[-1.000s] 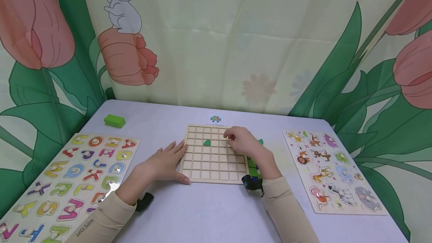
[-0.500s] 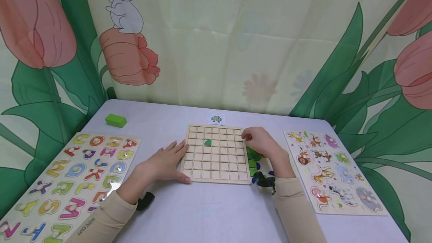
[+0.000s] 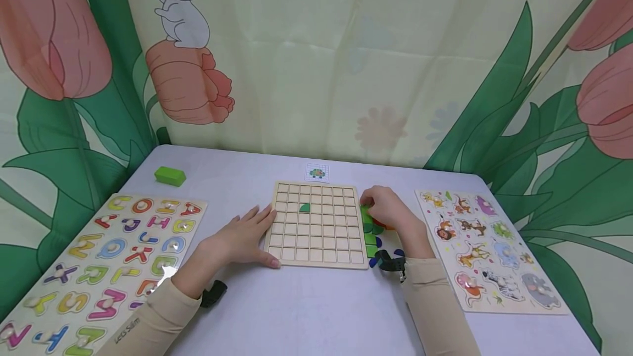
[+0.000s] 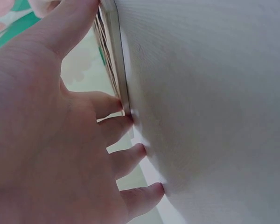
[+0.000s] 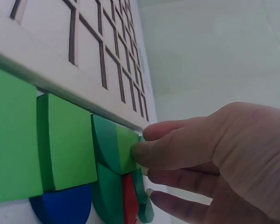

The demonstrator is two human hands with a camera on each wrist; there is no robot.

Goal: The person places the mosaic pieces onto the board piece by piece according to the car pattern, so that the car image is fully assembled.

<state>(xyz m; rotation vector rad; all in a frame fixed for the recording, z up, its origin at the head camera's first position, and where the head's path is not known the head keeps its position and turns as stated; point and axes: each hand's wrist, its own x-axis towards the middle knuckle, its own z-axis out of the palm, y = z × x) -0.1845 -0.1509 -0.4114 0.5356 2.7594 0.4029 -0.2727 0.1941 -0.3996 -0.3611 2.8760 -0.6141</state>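
A wooden grid board (image 3: 316, 264) lies at the table's middle with one dark green quarter-round piece (image 3: 305, 208) in a cell. My left hand (image 3: 239, 238) rests along its left edge, fingers spread and fingertips at the side, as the left wrist view also shows. Right of the board my right hand (image 3: 390, 210) reaches over a cluster of coloured blocks. In the right wrist view its thumb and forefinger pinch a light green block (image 5: 126, 148) beside a dark green one (image 5: 107, 140). A red block (image 5: 129, 198) and a blue rounded block (image 5: 67, 205) lie close by.
Behind the board lies a small card with a turtle picture (image 3: 317, 172). A letter puzzle (image 3: 123, 246) is at the left, an animal puzzle (image 3: 487, 254) at the right. A green block (image 3: 170, 176) sits at the back left of the white table (image 3: 321, 312).
My right hand has moved right from over the grid board to the blocks beside it, exposing the board's right cells. The left hand stays at the board's edge.
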